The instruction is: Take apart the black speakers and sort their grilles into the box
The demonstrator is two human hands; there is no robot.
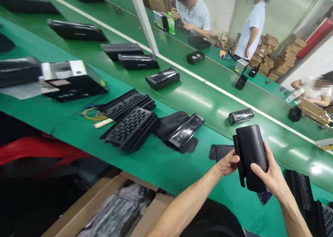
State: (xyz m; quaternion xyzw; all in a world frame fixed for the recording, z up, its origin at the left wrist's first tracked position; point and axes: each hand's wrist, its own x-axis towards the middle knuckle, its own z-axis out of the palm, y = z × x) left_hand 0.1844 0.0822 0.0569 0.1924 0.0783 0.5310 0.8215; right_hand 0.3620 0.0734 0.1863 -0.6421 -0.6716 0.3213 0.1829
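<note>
My right hand is wrapped around a black plastic housing, thumb across its smooth curved face. On its left edge, my left hand pinches a narrow black strip-like panel that lies along the housing. Both are held up above the green bench. Behind my left hand lies a flat black cloth-like piece. Further left, a glossy black unit with round patterned areas rests on dark sheets.
Perforated black panels are stacked at left; more panels lie at right. A green conveyor belt carries several black units. A white-topped device stands left. Below the bench sits an open carton. People work across the belt.
</note>
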